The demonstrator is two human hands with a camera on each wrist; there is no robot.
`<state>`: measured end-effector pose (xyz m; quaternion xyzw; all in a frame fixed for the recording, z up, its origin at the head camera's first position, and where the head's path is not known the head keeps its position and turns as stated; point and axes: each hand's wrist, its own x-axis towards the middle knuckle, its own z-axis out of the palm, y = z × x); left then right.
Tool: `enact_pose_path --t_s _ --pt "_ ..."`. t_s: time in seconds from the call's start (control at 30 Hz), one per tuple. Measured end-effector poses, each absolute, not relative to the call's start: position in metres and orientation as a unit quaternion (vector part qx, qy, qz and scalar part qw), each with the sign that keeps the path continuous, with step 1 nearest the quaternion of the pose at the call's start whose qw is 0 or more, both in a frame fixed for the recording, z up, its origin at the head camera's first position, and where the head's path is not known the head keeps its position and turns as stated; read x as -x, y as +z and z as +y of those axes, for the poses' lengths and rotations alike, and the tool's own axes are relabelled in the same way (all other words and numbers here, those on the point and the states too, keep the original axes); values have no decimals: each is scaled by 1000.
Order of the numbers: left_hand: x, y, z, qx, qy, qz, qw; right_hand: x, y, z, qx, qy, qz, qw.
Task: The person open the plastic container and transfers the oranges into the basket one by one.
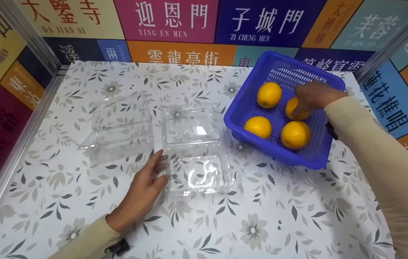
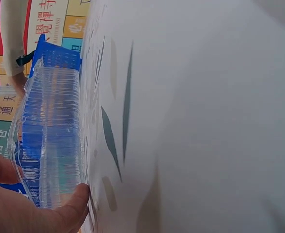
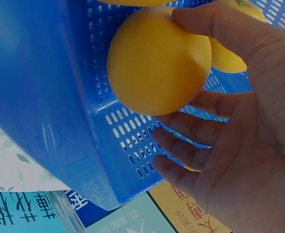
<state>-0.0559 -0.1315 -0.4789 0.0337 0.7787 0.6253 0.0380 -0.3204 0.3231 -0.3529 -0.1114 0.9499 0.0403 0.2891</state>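
Observation:
In the head view my right hand [image 1: 312, 94] reaches into a blue plastic basket [image 1: 238, 126] at the right. It grips an orange [image 1: 295, 108]; the right wrist view shows the thumb on one side of this orange [image 3: 157, 63] and fingertips at its lower edge. Three other oranges lie in the basket, one of them nearest the front [image 1: 295, 135]. My left hand [image 1: 141, 190] rests with loosely extended fingers against the left side of an opened clear plastic clamshell box [image 1: 196, 149]. In the left wrist view, thumb and fingers are at the ribbed wall of that box [image 2: 60, 131].
A second clear clamshell box [image 1: 117, 126] stands opened to the left of the first. The table [image 1: 254, 230] has a leaf-and-flower cover. Panels with printed characters [image 1: 175, 21] wall its back and sides.

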Motion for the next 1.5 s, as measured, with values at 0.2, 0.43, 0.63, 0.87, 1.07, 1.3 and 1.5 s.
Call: enact_pose_path --t_s 0.2,0.43,0.63,0.87,1.07,1.3,1.5 --pt "57 -480 -132 -32 622 781 42 316 -353 321 106 20 949 297" --pt "57 -481 -132 -33 624 779 42 314 -358 320 134 25 951 276" --pt "56 -480 -132 -31 623 781 41 305 -360 313 177 37 957 228" --pt "57 -478 -135 -21 623 780 44 283 -359 300 228 25 961 155" --pt "59 -474 -138 -14 654 754 56 268 -361 291 246 20 962 115" --pt "56 -466 -144 -8 612 790 44 255 -363 288 247 -10 966 81" --pt "50 -457 -148 -61 542 838 -4 244 -363 289 238 -30 969 67"
